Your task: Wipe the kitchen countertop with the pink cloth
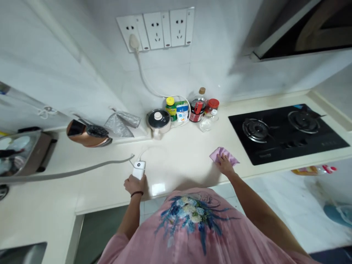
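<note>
My left hand (134, 183) is closed around a small white device (139, 169) with a white cable, held just over the pale countertop (181, 161). My right hand (224, 164) lies flat with fingers spread on a pink cloth (224, 155), pressing it onto the counter just left of the black gas hob (286, 132). A dark band circles my left wrist.
Against the back wall stand a small lidded pot (158, 120), jars and bottles (192, 108), and a crumpled foil bag (121, 124). A copper-coloured appliance (86, 134) lies at left, beside a dish rack (19, 152). Wall sockets (155, 29) hold one plug. A grey hose (68, 170) crosses the counter.
</note>
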Motion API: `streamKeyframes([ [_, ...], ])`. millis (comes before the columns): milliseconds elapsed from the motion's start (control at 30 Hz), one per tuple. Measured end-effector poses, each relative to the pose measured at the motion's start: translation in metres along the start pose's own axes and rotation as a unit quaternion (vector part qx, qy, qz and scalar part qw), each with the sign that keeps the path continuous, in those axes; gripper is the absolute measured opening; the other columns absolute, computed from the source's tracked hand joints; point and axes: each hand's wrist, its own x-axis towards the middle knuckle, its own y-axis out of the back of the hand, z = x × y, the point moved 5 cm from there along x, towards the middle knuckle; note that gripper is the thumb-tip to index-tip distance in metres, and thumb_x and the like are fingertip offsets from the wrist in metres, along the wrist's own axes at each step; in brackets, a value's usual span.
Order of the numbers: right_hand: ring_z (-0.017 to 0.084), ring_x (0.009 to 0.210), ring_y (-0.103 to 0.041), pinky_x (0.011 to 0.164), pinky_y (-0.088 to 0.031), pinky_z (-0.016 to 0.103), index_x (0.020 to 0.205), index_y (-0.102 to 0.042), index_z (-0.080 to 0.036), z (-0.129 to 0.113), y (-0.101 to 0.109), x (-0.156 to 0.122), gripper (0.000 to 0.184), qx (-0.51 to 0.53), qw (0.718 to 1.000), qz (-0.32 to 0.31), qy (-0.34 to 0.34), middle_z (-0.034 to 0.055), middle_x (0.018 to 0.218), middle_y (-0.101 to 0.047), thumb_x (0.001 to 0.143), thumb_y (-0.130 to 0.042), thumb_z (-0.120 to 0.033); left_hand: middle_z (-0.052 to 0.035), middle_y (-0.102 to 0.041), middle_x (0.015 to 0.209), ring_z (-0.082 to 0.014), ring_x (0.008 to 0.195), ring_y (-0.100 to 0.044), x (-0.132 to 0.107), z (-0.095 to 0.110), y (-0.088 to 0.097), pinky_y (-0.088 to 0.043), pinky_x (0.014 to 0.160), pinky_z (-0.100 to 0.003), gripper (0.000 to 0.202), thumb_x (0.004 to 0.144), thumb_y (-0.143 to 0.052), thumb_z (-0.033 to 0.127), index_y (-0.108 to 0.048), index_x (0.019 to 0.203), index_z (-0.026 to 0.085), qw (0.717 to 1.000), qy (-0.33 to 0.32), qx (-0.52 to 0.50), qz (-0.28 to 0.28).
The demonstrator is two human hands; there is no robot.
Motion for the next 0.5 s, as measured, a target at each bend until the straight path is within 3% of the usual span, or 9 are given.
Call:
streamKeyframes([
  [167, 0.043, 0.157, -0.035, 0.124, -0.036, 0.063, 0.160, -0.052, -0.011, -0.017, -0.022, -0.047, 0.062, 0.013, 1.000, 0.007, 0.021, 0.0218, 0.171, -0.042, 0.101, -0.043, -0.029, -0.0265, -0.063, 0.126, -0.0430, 0.124, -0.059, -0.022, 0.032, -0.012, -0.047, 0.098, -0.052, 0.077, 0.085, -0.066, 0.063, -0.056, 0.138, 0.007, 0.999, -0.038, -0.013, -0.022],
  [333, 0.041, 0.161, -0.031, 0.125, -0.033, 0.066, 0.162, -0.051, -0.019, -0.054, -0.059, -0.103, 0.066, 0.025, 0.993, -0.055, 0.104, 0.0162, 0.176, -0.034, 0.097, -0.052, -0.028, -0.0289, -0.060, 0.129, -0.0443, 0.128, -0.056, -0.040, 0.064, -0.022, -0.044, 0.103, -0.055, 0.077, 0.087, -0.062, 0.061, -0.053, 0.140, 0.005, 0.995, -0.089, -0.033, -0.037],
  [433, 0.040, 0.163, -0.027, 0.127, -0.031, 0.065, 0.164, -0.050, -0.021, -0.069, -0.061, -0.110, 0.068, 0.035, 0.989, -0.081, 0.117, 0.0146, 0.178, -0.031, 0.097, -0.054, -0.027, -0.0281, -0.060, 0.129, -0.0443, 0.127, -0.056, -0.049, 0.082, -0.027, -0.044, 0.104, -0.057, 0.078, 0.086, -0.063, 0.061, -0.053, 0.140, 0.006, 0.991, -0.119, -0.051, -0.045],
  [500, 0.039, 0.163, -0.027, 0.128, -0.029, 0.064, 0.164, -0.048, -0.020, -0.079, -0.051, -0.095, 0.068, 0.041, 0.987, -0.094, 0.125, 0.0146, 0.178, -0.030, 0.097, -0.055, -0.026, -0.0278, -0.060, 0.130, -0.0448, 0.128, -0.056, -0.053, 0.091, -0.029, -0.045, 0.104, -0.058, 0.079, 0.086, -0.065, 0.061, -0.052, 0.141, 0.006, 0.989, -0.126, -0.064, -0.054],
])
